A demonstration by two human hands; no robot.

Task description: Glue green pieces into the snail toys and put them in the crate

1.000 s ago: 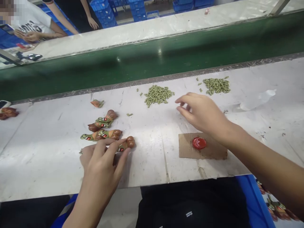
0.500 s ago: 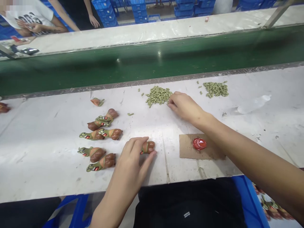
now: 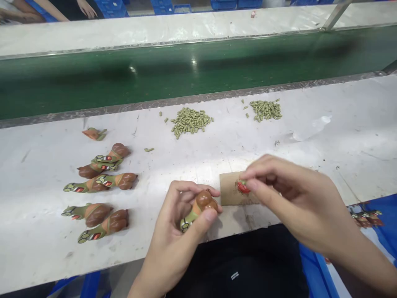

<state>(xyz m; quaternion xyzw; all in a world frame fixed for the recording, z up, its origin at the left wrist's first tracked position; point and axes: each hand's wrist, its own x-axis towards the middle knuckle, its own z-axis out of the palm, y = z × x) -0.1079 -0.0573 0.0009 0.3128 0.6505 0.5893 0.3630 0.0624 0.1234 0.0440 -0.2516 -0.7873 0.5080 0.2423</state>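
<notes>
My left hand [image 3: 173, 236] is closed round a small toy figure [image 3: 204, 200] with a green head, an orange middle and a round brown end, raised above the table edge. Over the cardboard piece [image 3: 228, 191], my right hand [image 3: 291, 198] has thumb and finger pinched on a small green peg [image 3: 243, 181]. The peg is at a red blob or shallow red dish [image 3: 243, 188] on the cardboard, partly hidden by my fingers. More toy figures [image 3: 118, 221] of the same kind lie in a loose column to the left.
Two piles of small green pegs, a larger pile [image 3: 190, 122] and a smaller pile [image 3: 266, 109], lie toward the back. A clear plastic piece [image 3: 310, 129] is at the right. Behind runs a green conveyor belt [image 3: 186, 70]. A blue crate [image 3: 384, 219] holds more figures.
My left hand has lifted the figure off the table and brought it rightward. My right hand has come from the larger peg pile to the red blob with a peg. The view has shifted.
</notes>
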